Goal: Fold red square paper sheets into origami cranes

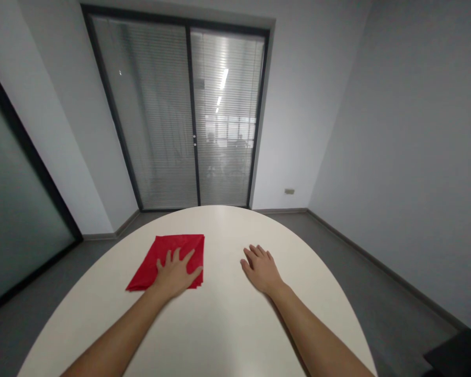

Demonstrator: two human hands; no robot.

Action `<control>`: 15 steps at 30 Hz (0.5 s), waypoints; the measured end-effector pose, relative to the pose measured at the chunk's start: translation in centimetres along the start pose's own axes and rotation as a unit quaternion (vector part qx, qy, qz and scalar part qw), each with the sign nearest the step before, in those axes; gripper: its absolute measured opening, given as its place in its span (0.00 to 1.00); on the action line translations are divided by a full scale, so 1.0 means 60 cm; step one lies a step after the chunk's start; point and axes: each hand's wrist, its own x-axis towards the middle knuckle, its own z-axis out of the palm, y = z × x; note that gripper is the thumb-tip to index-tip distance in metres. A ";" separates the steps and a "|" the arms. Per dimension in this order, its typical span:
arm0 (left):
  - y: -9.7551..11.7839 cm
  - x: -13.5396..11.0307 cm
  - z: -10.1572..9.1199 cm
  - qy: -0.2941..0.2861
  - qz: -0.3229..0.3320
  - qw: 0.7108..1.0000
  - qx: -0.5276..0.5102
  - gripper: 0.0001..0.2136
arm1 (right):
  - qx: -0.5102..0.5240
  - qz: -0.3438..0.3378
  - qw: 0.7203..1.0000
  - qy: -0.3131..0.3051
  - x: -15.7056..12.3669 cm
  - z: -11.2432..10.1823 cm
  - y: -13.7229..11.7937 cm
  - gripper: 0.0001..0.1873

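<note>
Two bare forearms come in from the bottom edge of the frame, the left forearm (118, 332) slanting up and right from the lower left, the right forearm (322, 335) slanting up and left from the lower right, both above the pale round bench (220, 330). The left hand (175, 275), left of the lower centre, lies palm down with fingers fanned apart on the red cloth (148, 268), gripping nothing. The right hand (262, 272), just right of centre, is also palm down and holds nothing; its thumb stands off to the left and its fingers lie loosely side by side, though whether the palm touches the bench I cannot tell. The relation that counts seems to be this: the cloth is directly beneath the left hand, while from the right hand it lies to the left, with a strip of bench between. The left is thus plainly the nearer. The cloth looks folded in layers, flat, its longest stretch running from a pointed lower-left corner toward the upper right, its stacked edges showing at the lower right. Beyond the bench, at upper centre, stand glazed panels (160, 120) with blinds, beside a pale wall (310, 89).
</note>
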 end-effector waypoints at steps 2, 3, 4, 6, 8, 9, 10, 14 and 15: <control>-0.075 0.027 -0.011 -0.015 -0.022 1.000 0.005 0.36 | -0.005 0.005 1.000 -0.007 0.003 0.007 0.002 0.30; -0.110 0.039 -0.015 -0.019 -0.026 0.999 0.009 0.36 | -0.007 0.006 1.000 -0.010 0.004 0.009 0.002 0.31; -0.139 0.048 -0.020 -0.018 -0.027 0.999 0.012 0.36 | -0.010 0.006 1.000 -0.014 0.006 0.010 0.001 0.31; -0.181 0.062 -0.029 -0.023 -0.036 0.999 0.022 0.36 | -0.020 0.005 1.000 -0.020 0.014 0.005 -0.004 0.31; -0.197 0.071 -0.041 -0.037 -0.045 0.998 0.024 0.36 | -0.035 0.001 0.999 -0.028 0.026 -0.007 -0.014 0.29; -0.194 0.073 -0.048 -0.035 -0.044 0.998 0.022 0.36 | -0.043 0.003 0.999 -0.031 0.034 -0.015 -0.021 0.27; -0.185 0.075 -0.055 -0.029 -0.037 0.999 0.022 0.35 | -0.049 0.017 0.998 -0.046 0.044 -0.022 -0.029 0.26; -0.101 0.072 -0.063 0.086 0.011 0.996 0.033 0.31 | -0.067 0.047 0.994 -0.066 0.076 -0.026 -0.063 0.28; -0.075 0.069 -0.056 0.116 0.036 0.992 0.029 0.29 | -0.053 0.025 0.997 -0.052 0.081 -0.019 -0.069 0.27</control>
